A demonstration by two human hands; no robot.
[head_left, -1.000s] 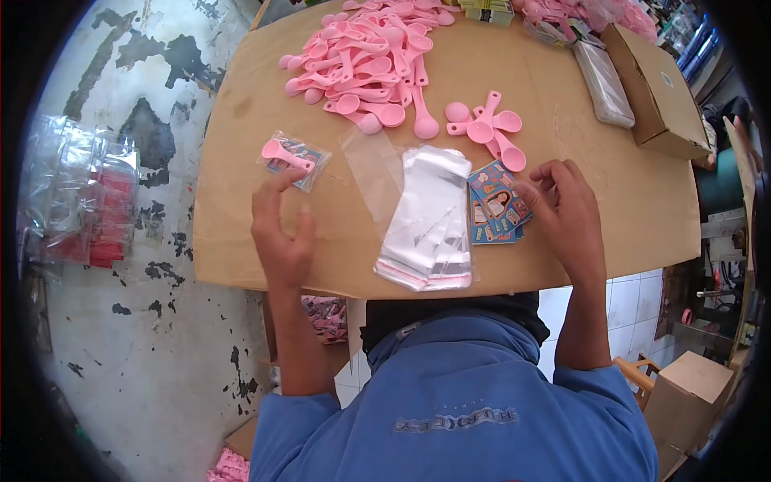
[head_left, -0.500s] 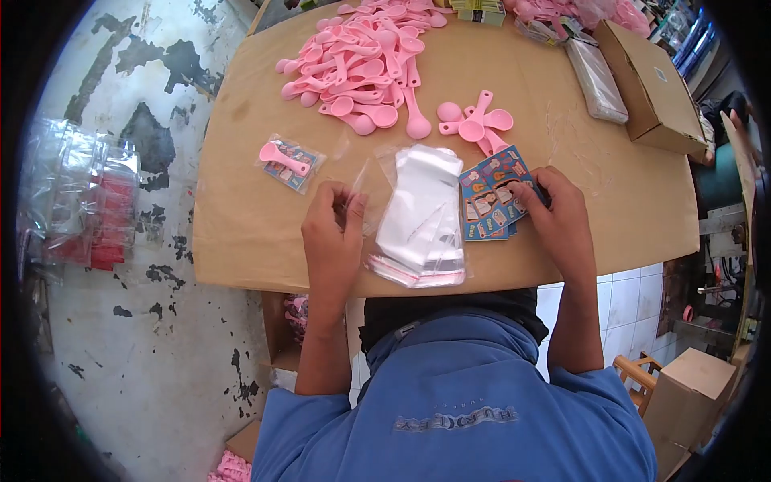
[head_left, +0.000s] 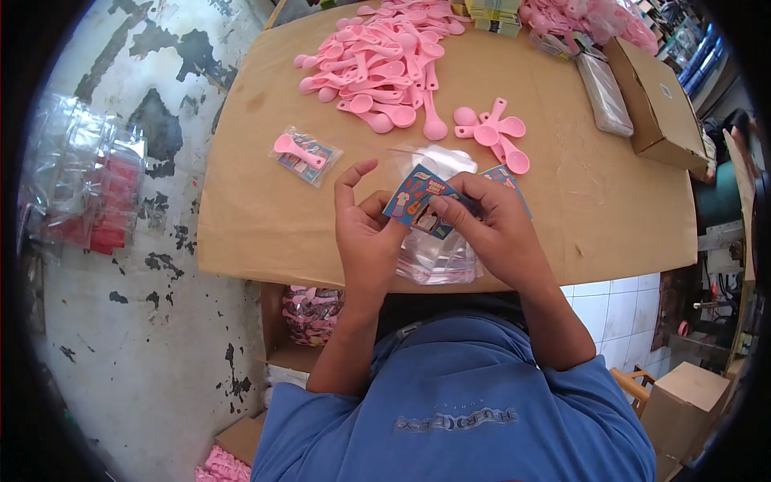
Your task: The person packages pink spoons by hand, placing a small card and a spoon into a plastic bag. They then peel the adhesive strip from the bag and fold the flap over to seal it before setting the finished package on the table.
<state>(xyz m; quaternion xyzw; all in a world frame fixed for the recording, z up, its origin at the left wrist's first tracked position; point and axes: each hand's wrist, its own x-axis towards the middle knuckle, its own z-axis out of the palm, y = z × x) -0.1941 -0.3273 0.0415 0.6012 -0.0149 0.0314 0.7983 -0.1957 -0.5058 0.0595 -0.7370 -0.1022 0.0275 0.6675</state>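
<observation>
My right hand [head_left: 502, 229] pinches a blue printed card [head_left: 422, 201] between thumb and fingers, holding it above a stack of clear plastic bags [head_left: 438, 265]. At the card's left edge is my left hand [head_left: 365, 225], its index finger raised and its thumb near the card. The left fingers appear closed on a thin clear bag, hard to make out against the card and stack. More blue cards [head_left: 514, 186] lie partly hidden behind my right hand. Beyond them is a small group of pink measuring spoons [head_left: 486, 134].
A large heap of pink spoons [head_left: 385, 68] covers the table's far side. To the left lies a bagged card with a pink spoon [head_left: 299, 151]. A cardboard box [head_left: 658, 104] and a wrapped bag bundle [head_left: 604, 95] stand at the right.
My right hand has lifted a card off the pile and brought it left over the bags. My left hand has moved right to meet it, with its index finger now raised.
</observation>
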